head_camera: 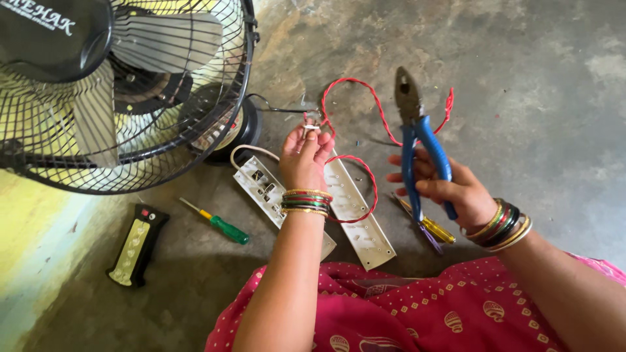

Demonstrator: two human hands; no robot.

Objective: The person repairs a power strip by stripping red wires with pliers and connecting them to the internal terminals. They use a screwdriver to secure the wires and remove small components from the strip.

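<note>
Left hand (305, 156) fingers pinch shut on thin red insulated wire (355, 107) end, maybe a small connector, above opened white plastic power strip (352, 208), right hand (450, 189) gripping blue-handled steel pliers (417, 140) not yet on the wire.

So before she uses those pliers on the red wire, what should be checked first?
1. Pliers held firmly in right hand: ok, fingers wrap the blue handles.
2. Plier jaws open: not ok, they look closed.
3. Red wire end held in left hand: ok, pinched at the fingertips.
4. Jaws at the wire: not ok, they stand apart from the held end.
5. Power strip unplugged: cannot tell, its cord runs out of sight.
6. Screwdriver within reach: ok, green-handled one lies on the floor beside the strip.
</note>
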